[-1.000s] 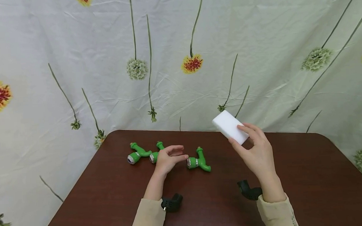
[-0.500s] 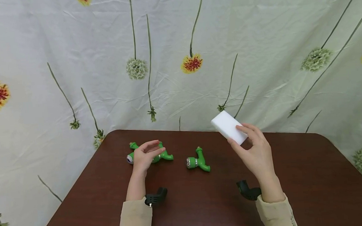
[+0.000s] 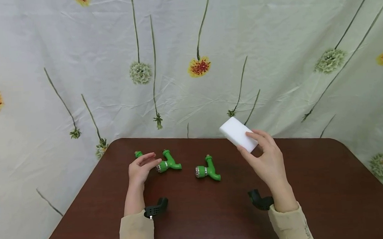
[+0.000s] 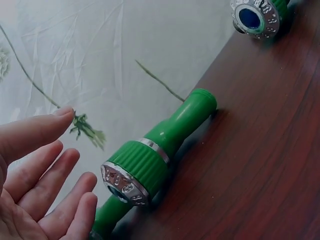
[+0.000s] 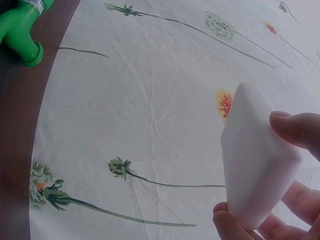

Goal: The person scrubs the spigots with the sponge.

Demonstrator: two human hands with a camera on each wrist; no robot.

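My right hand (image 3: pixel 268 158) pinches a white sponge block (image 3: pixel 237 134) between thumb and fingers, raised over the back right of the table. In the right wrist view the sponge (image 5: pixel 257 160) is tilted, with the thumb on one face and fingers beneath. My left hand (image 3: pixel 140 168) hovers at the left with loosely bent fingers and nothing in them. It covers most of the leftmost green tap (image 3: pixel 138 154). Just right of its fingertips lies the middle green tap (image 3: pixel 171 163). A third green tap (image 3: pixel 210 169) lies farther right. The left wrist view shows a ribbed tap handle (image 4: pixel 137 167) beside the fingers.
The taps lie in a row on a dark brown wooden table (image 3: pixel 199 213). Behind its far edge hangs a pale curtain (image 3: pixel 177 91) printed with flowers. A black wrist camera mount (image 3: pixel 157 208) sits on the left wrist, another black mount (image 3: pixel 260 200) on the right.
My left hand has moved left, from beside the right-hand tap, past the middle one, to the leftmost tap. The right hand keeps holding the sponge almost still. The view has shifted slightly.
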